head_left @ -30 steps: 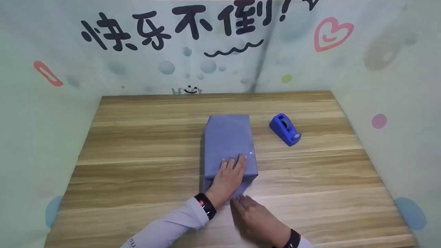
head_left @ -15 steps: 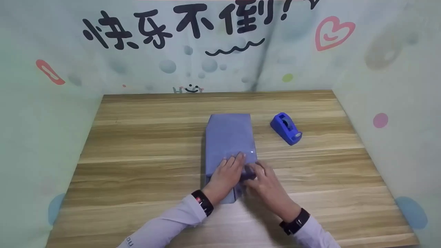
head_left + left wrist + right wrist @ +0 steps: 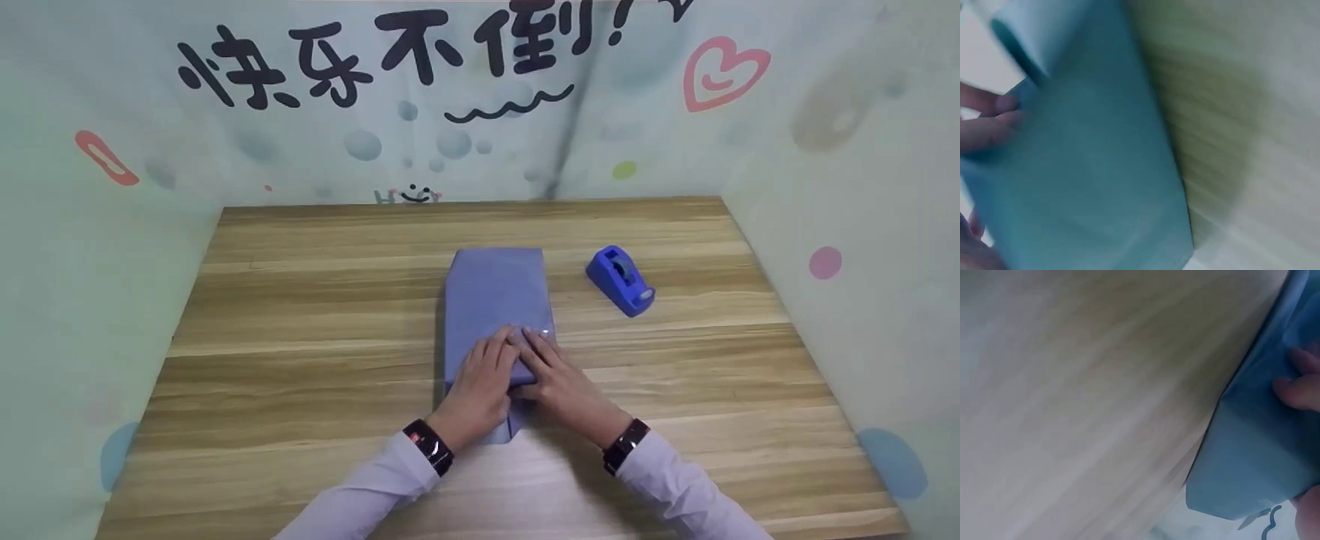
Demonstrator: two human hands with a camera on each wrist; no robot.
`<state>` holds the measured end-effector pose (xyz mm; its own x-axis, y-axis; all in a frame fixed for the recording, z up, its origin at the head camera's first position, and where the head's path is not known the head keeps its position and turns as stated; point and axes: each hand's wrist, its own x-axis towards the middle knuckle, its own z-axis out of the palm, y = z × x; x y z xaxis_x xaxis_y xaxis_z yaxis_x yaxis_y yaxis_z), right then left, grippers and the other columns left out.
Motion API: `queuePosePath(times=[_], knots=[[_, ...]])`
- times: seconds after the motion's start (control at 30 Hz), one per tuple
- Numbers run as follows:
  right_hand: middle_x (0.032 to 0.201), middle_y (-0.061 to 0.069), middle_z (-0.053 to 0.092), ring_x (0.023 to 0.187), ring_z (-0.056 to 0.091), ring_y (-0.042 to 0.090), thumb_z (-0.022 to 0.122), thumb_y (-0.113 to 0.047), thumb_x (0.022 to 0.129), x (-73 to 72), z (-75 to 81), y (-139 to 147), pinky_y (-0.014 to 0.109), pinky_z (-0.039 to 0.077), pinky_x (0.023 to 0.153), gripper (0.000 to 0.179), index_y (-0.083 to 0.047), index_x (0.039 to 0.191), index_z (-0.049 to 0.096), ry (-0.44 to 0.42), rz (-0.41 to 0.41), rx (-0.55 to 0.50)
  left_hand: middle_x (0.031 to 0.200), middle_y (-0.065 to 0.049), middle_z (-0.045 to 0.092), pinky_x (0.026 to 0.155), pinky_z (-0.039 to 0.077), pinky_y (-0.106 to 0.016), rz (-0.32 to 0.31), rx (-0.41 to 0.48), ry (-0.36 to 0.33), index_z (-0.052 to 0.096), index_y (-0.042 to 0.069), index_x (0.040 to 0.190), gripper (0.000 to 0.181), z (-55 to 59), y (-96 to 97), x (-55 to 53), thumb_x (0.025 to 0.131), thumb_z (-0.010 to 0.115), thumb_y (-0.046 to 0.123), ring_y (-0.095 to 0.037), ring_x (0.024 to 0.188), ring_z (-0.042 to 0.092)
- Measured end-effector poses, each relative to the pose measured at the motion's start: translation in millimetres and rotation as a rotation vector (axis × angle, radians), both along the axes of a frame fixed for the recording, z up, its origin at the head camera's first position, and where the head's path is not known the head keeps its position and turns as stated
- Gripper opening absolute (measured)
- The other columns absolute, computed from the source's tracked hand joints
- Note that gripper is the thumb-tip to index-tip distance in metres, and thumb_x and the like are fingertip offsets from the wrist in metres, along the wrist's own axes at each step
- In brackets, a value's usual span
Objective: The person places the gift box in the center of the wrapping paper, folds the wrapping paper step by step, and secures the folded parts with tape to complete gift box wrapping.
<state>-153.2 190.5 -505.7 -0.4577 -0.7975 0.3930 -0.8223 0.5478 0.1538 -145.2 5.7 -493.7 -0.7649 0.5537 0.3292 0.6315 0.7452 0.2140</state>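
A box wrapped in blue-purple paper point(image 3: 496, 300) lies lengthwise on the wooden table, with an unfastened paper flap point(image 3: 501, 433) sticking out at its near end. My left hand point(image 3: 476, 386) rests on the top of the near end, fingers extended forward. Beside it my right hand point(image 3: 566, 386) lays its fingers on the top right near corner, while its thumb touches the folded paper of the end face. Fingertips point(image 3: 1294, 391) press against that paper in the right wrist view. Loose folded paper point(image 3: 1044, 28) stands up in the left wrist view. Part of the near end is hidden by both hands.
A blue tape dispenser point(image 3: 621, 281) stands to the right of the box, beyond my right hand. Printed cloth walls point(image 3: 480, 165) close off the back and both sides of the wooden table point(image 3: 315, 315).
My right hand has moved from the near flap up to the box's top right edge, folding the end paper inward. My left hand stays on top, shifted slightly.
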Motion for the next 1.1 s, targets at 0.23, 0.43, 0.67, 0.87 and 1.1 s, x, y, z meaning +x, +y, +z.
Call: queuePosePath(times=[0.23, 0.43, 0.67, 0.87, 1.1], knots=[[0.143, 0.022, 0.038, 0.131, 0.034, 0.045, 0.069, -0.017, 0.077, 2.3, -2.6, -0.8, 0.054, 0.030, 0.108, 0.032, -0.035, 0.103, 0.071, -0.006, -0.069, 0.047, 0.124, -0.008, 0.051, 0.103, 0.038, -0.037, -0.023, 0.505, -0.335, 0.053, 0.008, 0.105, 0.028, 20.7, -20.8, 2.4, 0.079, 0.053, -0.001, -0.022, 0.121, 0.044], [0.147, 0.022, 0.032, 0.133, 0.031, 0.044, 0.068, -0.023, 0.079, 4.3, -5.1, -1.1, 0.055, 0.028, 0.108, 0.026, -0.035, 0.102, 0.072, -0.044, -0.085, 0.029, 0.100, -0.011, 0.058, 0.086, 0.048, -0.039, 0.240, 0.469, -0.309, 0.056, 0.001, 0.102, 0.016, 35.0, -57.1, 3.6, 0.088, 0.049, -0.001, -0.026, 0.098, 0.056], [0.150, 0.020, 0.028, 0.136, 0.027, 0.042, 0.065, -0.028, 0.084, 6.7, -4.8, -3.1, 0.053, 0.023, 0.111, 0.016, -0.032, 0.097, 0.073, -0.113, -0.104, -0.005, 0.067, -0.002, 0.051, 0.059, 0.043, -0.029, 0.278, 0.388, -0.654, 0.061, 0.000, 0.080, 0.025, 21.8, -88.3, 10.8, 0.096, 0.046, 0.012, -0.014, 0.063, 0.047], [0.152, 0.017, 0.024, 0.139, 0.022, 0.039, 0.063, -0.039, 0.085, 8.3, -3.6, -6.1, 0.052, 0.018, 0.113, 0.017, -0.032, 0.097, 0.073, -0.160, -0.130, 0.003, 0.077, -0.011, 0.062, 0.070, 0.050, -0.034, 0.238, 0.543, -0.682, 0.064, -0.001, 0.087, 0.030, 4.9, -87.2, 20.7, 0.098, 0.045, 0.019, -0.017, 0.073, 0.055], [0.152, 0.017, 0.025, 0.139, 0.023, 0.039, 0.065, -0.037, 0.084, 8.4, -4.5, -6.3, 0.052, 0.018, 0.113, 0.017, -0.031, 0.096, 0.074, -0.158, -0.142, -0.009, 0.067, 0.000, 0.052, 0.053, 0.040, -0.022, 0.368, 0.501, -0.644, 0.058, 0.005, 0.081, 0.033, -1.0, -76.7, 30.2, 0.090, 0.058, 0.037, -0.010, 0.060, 0.047]])
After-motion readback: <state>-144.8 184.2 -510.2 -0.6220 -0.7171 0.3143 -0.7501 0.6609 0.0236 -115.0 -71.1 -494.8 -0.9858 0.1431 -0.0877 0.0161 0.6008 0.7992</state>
